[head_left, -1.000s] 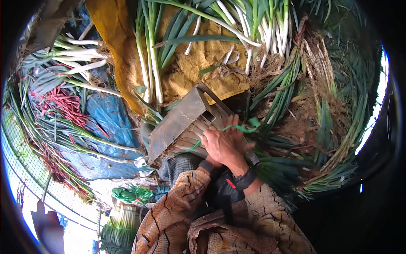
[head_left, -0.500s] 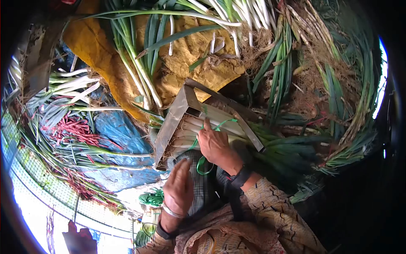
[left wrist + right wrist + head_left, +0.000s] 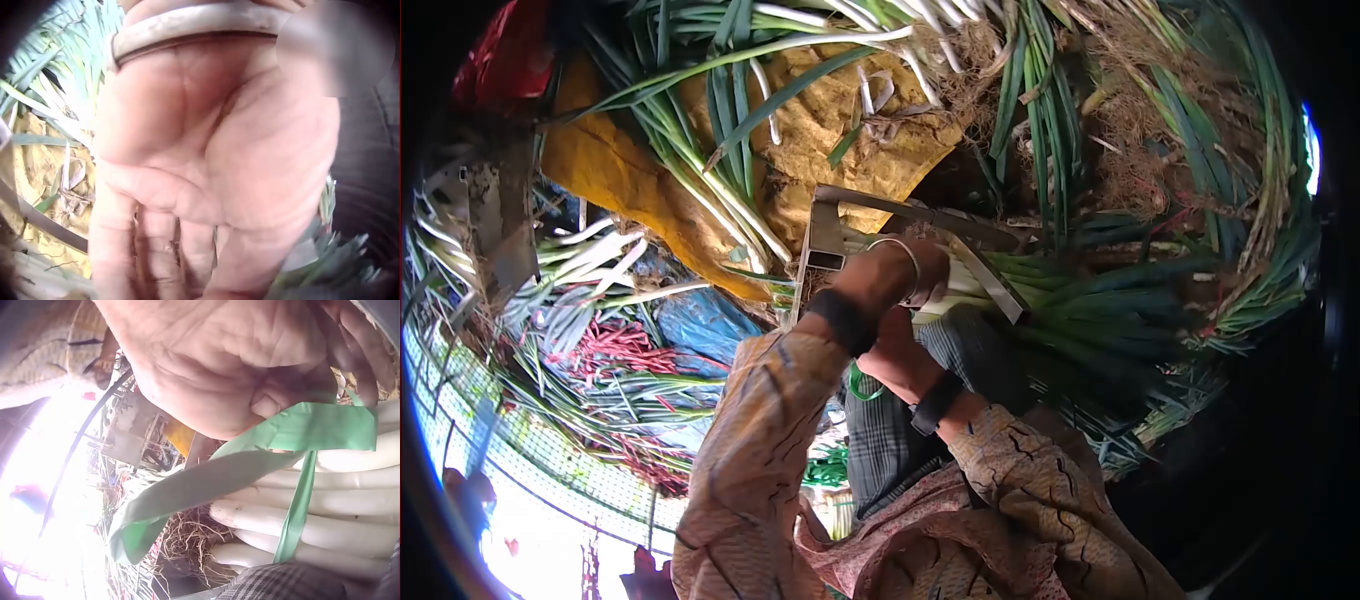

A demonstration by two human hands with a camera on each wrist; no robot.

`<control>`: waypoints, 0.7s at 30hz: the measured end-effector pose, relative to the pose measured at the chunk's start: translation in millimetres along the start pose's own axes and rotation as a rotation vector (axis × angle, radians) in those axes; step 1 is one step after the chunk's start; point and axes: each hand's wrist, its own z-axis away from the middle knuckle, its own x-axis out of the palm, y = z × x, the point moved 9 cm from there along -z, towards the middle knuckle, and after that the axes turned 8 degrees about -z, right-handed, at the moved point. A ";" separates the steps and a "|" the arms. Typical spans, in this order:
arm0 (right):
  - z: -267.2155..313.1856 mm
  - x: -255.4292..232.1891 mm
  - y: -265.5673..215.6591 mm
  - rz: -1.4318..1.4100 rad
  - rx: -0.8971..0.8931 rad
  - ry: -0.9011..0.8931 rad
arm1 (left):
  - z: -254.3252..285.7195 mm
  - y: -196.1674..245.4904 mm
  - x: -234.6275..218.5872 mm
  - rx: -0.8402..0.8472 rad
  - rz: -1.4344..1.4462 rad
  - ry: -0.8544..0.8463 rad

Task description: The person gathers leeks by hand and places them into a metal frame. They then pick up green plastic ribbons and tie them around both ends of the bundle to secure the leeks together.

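Observation:
A bundle of leeks lies in a metal frame (image 3: 990,280) beside the person's knee, its dark green leaves (image 3: 1090,300) fanning out to the right. Flat green ribbon (image 3: 325,428) crosses the white stalks (image 3: 350,506) in the right wrist view. The right hand (image 3: 900,355) pinches that ribbon with curled fingers; a loose length hangs below it in a loop. Over the stalks reaches the left hand (image 3: 905,270), wearing a bangle, its arm crossing the right hand. From the left palm (image 3: 206,125) the fingers run straight down; their tips are cut off by the frame edge.
Loose leeks (image 3: 710,195) lie on a yellow sheet (image 3: 820,120) beyond the frame. More leek piles curve round the right side. At left are red strips (image 3: 620,345), a blue plastic sheet (image 3: 700,325) and netting. Checked trousers (image 3: 890,430) cover the knee against the bundle.
Both hands were together on the bundle, then the left hand drew back toward the waist. Now it is forward over the stalks, while the right hand stays close below. The head view has shifted.

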 end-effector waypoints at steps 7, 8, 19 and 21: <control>2.6 8.7 20.5 -0.504 0.047 0.109 | -5.7 10.3 24.5 0.283 -0.504 0.422; 4.9 5.6 7.6 -0.304 0.095 0.030 | -11.6 9.2 33.2 0.183 -0.657 0.368; -1.8 -5.4 -30.6 0.089 -0.259 0.121 | -40.6 -25.7 3.4 -0.025 -0.128 0.080; -0.5 -3.0 -49.2 0.522 -0.468 0.241 | -30.8 -29.0 -22.3 -0.047 0.283 0.240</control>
